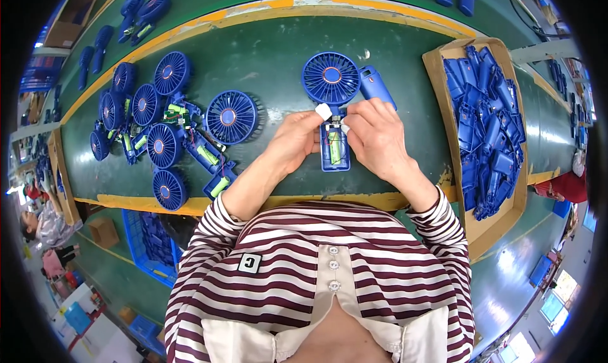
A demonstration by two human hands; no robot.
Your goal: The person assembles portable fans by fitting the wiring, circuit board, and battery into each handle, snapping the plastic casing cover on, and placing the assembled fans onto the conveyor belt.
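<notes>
A blue handheld fan [330, 78] lies in front of me, its handle uncovered to show a green battery [335, 149], wires and a small circuit board [335, 119]. My left hand [294, 140] grips the handle's left side, with a white cover on the thumb tip. Against the board's right edge, my right hand [378, 137] is closed with its fingertips pinched; whatever is between them is hidden. A loose blue handle cover [378, 86] lies just beyond my right hand, beside the fan head.
Several partly assembled fans [163, 146] crowd the left of the green table [278, 52]. On the right stands a cardboard box [443, 90] full of blue handle covers [484, 135]. More fans [152, 8] lie past the yellow strip. A blue crate [136, 236] sits below the table's left front.
</notes>
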